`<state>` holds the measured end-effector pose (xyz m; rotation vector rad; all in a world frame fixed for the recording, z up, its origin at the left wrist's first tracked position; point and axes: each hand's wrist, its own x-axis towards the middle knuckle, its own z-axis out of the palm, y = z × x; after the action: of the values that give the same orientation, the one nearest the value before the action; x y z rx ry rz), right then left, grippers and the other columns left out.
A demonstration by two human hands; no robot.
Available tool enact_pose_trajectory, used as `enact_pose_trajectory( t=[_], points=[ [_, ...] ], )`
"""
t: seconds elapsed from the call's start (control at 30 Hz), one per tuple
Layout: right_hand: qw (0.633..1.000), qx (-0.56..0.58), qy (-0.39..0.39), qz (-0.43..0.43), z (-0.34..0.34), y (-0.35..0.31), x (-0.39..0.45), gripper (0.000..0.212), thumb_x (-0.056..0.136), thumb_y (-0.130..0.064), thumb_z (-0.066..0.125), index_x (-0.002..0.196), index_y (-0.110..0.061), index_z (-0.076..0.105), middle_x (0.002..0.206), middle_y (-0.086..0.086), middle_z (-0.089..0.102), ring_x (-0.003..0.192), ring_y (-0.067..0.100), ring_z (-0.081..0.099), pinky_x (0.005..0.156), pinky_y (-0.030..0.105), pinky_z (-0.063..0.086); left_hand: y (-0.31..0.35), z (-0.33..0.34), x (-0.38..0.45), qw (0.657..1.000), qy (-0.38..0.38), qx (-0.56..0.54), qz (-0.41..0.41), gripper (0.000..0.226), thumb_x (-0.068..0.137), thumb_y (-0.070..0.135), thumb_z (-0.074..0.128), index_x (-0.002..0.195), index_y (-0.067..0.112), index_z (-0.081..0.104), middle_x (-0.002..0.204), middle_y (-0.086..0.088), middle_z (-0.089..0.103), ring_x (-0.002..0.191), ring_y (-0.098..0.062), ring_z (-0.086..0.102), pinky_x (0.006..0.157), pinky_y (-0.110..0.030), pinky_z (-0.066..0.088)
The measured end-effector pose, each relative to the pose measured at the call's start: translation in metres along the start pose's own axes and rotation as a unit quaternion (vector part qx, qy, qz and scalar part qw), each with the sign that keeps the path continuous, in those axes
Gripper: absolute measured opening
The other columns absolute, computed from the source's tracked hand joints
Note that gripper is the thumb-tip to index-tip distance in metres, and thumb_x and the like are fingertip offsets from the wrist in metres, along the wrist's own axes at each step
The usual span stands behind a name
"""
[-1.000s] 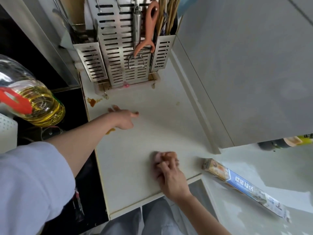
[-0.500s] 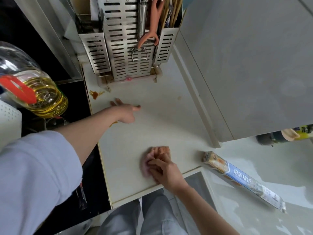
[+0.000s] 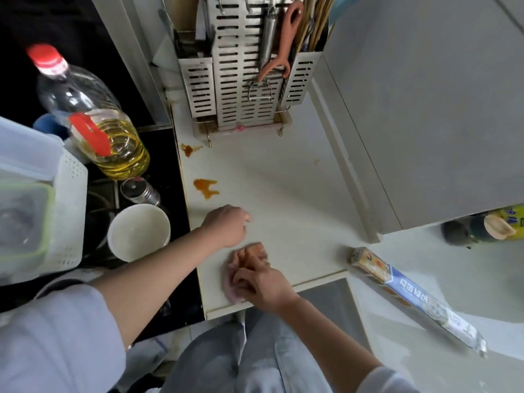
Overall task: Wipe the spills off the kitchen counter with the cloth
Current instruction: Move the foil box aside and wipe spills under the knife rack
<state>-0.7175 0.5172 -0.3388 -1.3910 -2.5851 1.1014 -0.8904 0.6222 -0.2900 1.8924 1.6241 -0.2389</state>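
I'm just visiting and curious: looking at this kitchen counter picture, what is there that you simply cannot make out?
All in the head view:
- Cloth: mostly under the right hand; its size and shape are hidden.
- Counter beneath the left hand: any spill there is covered.
- Dark bottle: partly behind the wall corner and cut by the right edge.
- Utensil rack: tool tops cut by the top edge.
- Foil box: small print is unreadable.

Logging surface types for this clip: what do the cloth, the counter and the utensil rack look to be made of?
Cloth: soft pinkish fabric, crumpled under the right hand. Counter: smooth off-white slab, slight sheen, perhaps stone or laminate. Utensil rack: slotted brushed metal, likely stainless steel.
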Motion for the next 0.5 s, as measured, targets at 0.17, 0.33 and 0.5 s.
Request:
enact_pose_trajectory(
  t=[0.17,0.33,0.5],
  points=[
    [0.990,-0.023,0.075,0.115,-0.047,0.061,-0.033,0.026,0.082,-0.049,0.069,0.105,-0.037,0.064,0.118,-0.006,0.051,0.093,0.020,0.061,0.071,0.026,0.048,-0.020,0.023,-0.033,0.993,-0.089,0.076,-0.007,0.063,0.096,0.019,0.042,0.151,0.042,0.021,0.163,-0.016,-0.008,0.147,-0.046,-0.005,0.118,-0.049,0.022],
    [0.980,-0.093,0.165,0.054,-0.048,0.063,-0.059,0.009,0.080,-0.036,0.066,0.079,-0.027,0.066,0.089,-0.004,0.056,0.081,0.027,0.056,0.064,0.035,0.051,-0.022,0.027,-0.047,0.991,-0.089,0.081,-0.053,0.075,0.095,0.008,0.035,0.152,0.045,0.005,0.157,-0.028,-0.019,0.141,-0.056,-0.013,0.117,-0.055,0.000],
    [0.991,-0.023,0.071,-0.115,0.008,-0.010,-0.006,0.002,0.078,-0.028,0.069,0.076,-0.028,0.070,0.086,-0.004,0.053,0.084,0.024,0.054,0.072,0.030,0.046,-0.021,0.014,-0.042,0.985,-0.152,0.035,-0.067,0.083,0.090,-0.002,0.027,0.153,0.046,0.006,0.157,-0.020,-0.027,0.143,-0.051,-0.021,0.118,-0.053,0.002]
  ],
)
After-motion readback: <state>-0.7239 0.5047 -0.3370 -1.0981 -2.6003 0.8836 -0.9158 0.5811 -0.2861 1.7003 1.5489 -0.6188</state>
